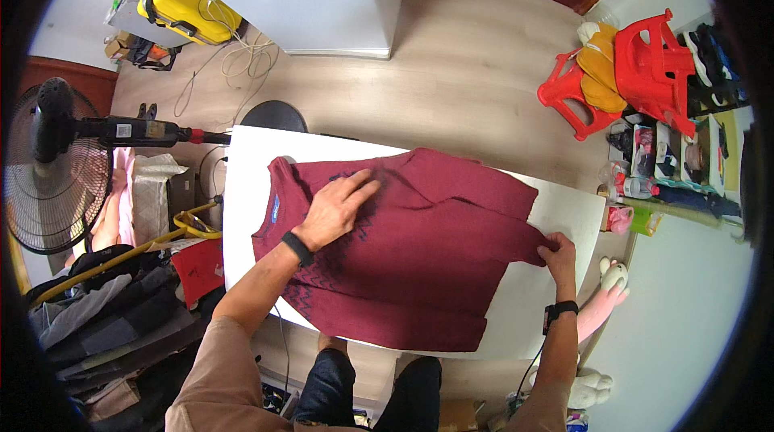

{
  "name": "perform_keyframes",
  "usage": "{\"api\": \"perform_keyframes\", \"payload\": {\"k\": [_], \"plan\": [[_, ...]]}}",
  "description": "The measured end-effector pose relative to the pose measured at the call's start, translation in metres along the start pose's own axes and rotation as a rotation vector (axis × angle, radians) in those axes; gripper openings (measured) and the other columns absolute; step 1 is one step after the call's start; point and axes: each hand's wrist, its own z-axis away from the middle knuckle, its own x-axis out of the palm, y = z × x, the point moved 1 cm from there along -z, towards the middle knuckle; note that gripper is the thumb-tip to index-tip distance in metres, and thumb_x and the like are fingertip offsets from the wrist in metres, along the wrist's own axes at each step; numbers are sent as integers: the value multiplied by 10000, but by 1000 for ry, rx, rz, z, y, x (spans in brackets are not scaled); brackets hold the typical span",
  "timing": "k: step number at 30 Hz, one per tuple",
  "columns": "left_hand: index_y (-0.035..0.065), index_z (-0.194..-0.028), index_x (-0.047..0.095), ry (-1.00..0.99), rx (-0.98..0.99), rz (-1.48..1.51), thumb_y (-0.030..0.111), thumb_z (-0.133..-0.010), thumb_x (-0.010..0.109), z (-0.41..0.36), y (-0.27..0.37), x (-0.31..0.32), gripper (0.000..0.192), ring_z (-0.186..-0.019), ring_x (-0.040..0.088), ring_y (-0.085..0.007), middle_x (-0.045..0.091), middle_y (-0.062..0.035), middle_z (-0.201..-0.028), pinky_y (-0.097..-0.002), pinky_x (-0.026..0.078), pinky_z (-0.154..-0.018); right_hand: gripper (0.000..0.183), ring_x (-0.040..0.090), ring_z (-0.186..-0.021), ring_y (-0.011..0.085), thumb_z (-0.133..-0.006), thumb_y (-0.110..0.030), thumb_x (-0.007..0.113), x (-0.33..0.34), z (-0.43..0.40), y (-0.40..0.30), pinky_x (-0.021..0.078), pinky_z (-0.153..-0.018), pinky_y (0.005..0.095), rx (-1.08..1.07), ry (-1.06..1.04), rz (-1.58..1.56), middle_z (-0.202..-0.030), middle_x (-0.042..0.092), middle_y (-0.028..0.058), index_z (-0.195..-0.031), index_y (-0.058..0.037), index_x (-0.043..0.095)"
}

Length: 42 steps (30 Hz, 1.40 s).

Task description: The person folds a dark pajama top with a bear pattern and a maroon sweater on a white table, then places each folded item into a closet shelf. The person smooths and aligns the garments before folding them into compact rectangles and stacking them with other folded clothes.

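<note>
A maroon knitted sweater (423, 250) lies on a white table (568, 208), its neckline to the left and its hem to the right. A dark zigzag pattern shows across its yoke, and a blue label sits inside the collar. My left hand (338, 208) rests on the yoke with fingers spread, pressing on the knit. At the right, my right hand (557, 250) pinches the end of a sleeve between thumb and fingers, beyond the hem. One sleeve lies folded along the far side of the sweater.
A black standing fan (57, 135) is left of the table, above a rack of clothes (121, 323). Red plastic stools (650, 69) and a shoe shelf (683, 153) are at the far right. Cables (254, 63) lie on the floor near a yellow suitcase (187, 5).
</note>
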Motion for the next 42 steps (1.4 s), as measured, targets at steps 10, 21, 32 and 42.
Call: {"api": "perform_keyframes", "payload": {"k": [10,21,32,42], "plan": [[54,-1001,613,-210,-9,-125,107,-808,601,-57,-6,37,201,-847,625,-287,587,-97,-936,-392,528,-702,146,501,-686,60,-787,52,653,-10,15,8,420,-624,214,-34,158,-467,-783,565,-30,-865,-47,581],[95,-1225,538,51,-309,22,37,-773,647,-53,-8,46,469,-1008,590,-362,517,-160,-1214,-430,529,-800,316,542,-798,114,-801,1,694,12,12,33,472,-712,242,-24,422,-165,-889,572,33,-1093,-29,576],[21,-1218,542,-149,-385,73,45,-631,716,-74,-38,27,613,-1070,520,-354,583,-173,-1096,-427,416,-969,735,494,-1204,368,-680,-83,748,35,-24,-101,369,-1069,423,-438,7,380,-1352,476,214,-1351,-34,453],[18,-907,508,-113,-155,82,7,-627,641,-70,-40,24,311,-888,535,-389,555,-174,-894,-452,457,-768,336,573,-948,366,-641,-117,760,49,-49,-99,440,-874,445,-498,-100,606,-893,613,174,-912,-17,588]]}}
